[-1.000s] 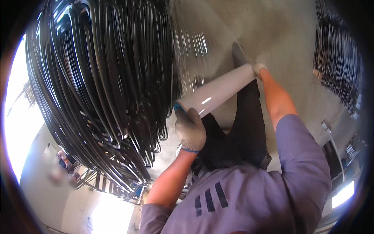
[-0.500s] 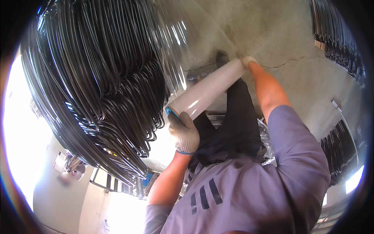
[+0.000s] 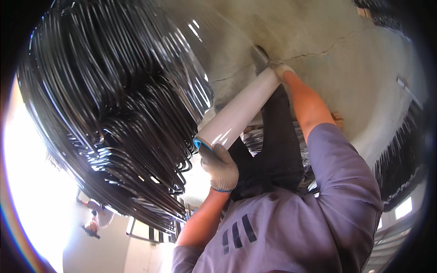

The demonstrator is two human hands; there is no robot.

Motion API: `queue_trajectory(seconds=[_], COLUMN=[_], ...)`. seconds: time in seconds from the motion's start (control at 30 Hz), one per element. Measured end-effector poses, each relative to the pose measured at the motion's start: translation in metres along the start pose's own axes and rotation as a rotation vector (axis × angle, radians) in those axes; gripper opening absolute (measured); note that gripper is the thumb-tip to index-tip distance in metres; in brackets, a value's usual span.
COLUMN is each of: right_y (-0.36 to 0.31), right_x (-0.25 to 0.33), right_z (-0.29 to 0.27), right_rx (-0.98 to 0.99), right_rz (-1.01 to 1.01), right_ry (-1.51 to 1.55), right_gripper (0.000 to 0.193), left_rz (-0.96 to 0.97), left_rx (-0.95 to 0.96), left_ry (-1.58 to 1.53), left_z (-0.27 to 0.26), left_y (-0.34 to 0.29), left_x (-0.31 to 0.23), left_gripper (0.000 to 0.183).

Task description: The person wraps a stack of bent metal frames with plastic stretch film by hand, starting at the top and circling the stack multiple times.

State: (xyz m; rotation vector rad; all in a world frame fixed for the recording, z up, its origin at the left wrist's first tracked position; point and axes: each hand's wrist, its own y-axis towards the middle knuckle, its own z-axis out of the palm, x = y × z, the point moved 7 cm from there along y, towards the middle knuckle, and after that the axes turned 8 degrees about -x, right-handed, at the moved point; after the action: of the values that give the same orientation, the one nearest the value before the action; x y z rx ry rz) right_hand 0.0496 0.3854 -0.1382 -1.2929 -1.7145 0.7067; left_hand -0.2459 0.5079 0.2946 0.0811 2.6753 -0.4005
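Observation:
A large roll of clear stretch film (image 3: 241,109) slants across in front of my legs. At its lower left end, with a blue core edge showing, my left hand (image 3: 222,169) in a whitish knit glove is closed on it. My right hand (image 3: 281,71), also gloved, grips the far upper end; its fingers are partly hidden. From the roll a clear sheet of film (image 3: 195,50) stretches up and left to a big stack of bent black metal rods (image 3: 123,104). The film lies against the right side of that stack.
More black rods (image 3: 403,157) are stacked at the right, with another bundle (image 3: 387,18) at the upper right. Wrapped material (image 3: 255,139) lies behind my legs. Another person (image 3: 98,216) is at the lower left. A crack (image 3: 314,54) runs across the concrete floor.
My view has turned, and the rod stack now reaches lower and further right. The roll is still in both hands, and the film covers more of the stack's right side.

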Motion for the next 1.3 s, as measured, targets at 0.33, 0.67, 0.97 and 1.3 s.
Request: queue_trajectory(seconds=[0.33,0.67,0.97,1.3], right_y=[0.008,-0.008,-0.035,-0.061], right_x=[-0.063,-0.101,-0.091,-0.108], right_z=[0.104,0.230,0.340,0.426], right_rx=[0.018,-0.084,0.181,0.102], right_rz=[0.020,-0.079,0.149,0.146], right_ry=[-0.330,-0.094,0.026,0.100], right_gripper=[0.071,0.084,0.080,0.067], left_rz=[0.069,0.112,0.019,0.396], left_rx=[0.059,0.071,0.103,0.127], left_ry=[0.192,0.084,0.239,0.362], left_z=[0.004,0.031,0.041,0.027], left_y=[-0.071,-0.106,-0.139,-0.160], left_x=[0.097,0.140,0.251,0.313], left_gripper=[0.043,0.042,0.041,0.035])
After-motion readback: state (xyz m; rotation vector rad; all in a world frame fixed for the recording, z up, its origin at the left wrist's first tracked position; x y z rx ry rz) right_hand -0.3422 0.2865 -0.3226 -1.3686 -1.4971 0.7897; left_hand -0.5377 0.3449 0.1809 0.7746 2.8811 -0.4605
